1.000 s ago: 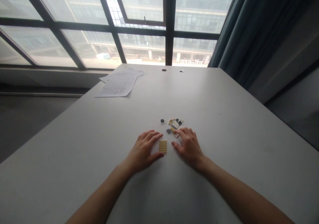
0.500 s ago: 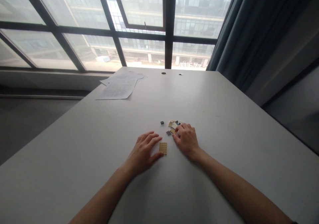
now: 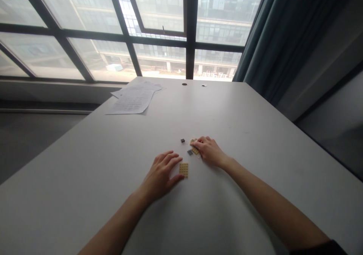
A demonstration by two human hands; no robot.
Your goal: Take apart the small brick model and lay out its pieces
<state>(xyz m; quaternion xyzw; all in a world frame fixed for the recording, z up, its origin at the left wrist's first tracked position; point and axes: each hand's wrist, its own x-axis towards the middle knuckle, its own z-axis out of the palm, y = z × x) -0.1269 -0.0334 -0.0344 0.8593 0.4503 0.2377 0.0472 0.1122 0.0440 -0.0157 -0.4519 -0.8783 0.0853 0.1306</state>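
A tan studded building-block plate (image 3: 183,170) lies flat on the white table. Beside it rests my left hand (image 3: 163,173), fingers spread, the thumb tip touching the plate's near corner. My right hand (image 3: 210,151) is over a small pile of building bricks, fingers bent and close together. Whatever the fingertips pinch is hidden. From under them show a yellowish brick (image 3: 194,150) and a cream brick (image 3: 193,140). A grey brick (image 3: 190,152) lies at the pile's left edge, and a dark grey brick (image 3: 182,140) sits apart, farther left.
Printed paper sheets (image 3: 132,100) lie at the far left of the white table (image 3: 227,107). Two round holes, one of them a dark hole (image 3: 184,84), are near its back edge. Windows stand behind, with a dark curtain (image 3: 263,39) on the right.
My right hand has shifted farther over the pile, its fingers now pointing left and covering more bricks. My left hand and the tan plate stay together; the whole view has shifted slightly.
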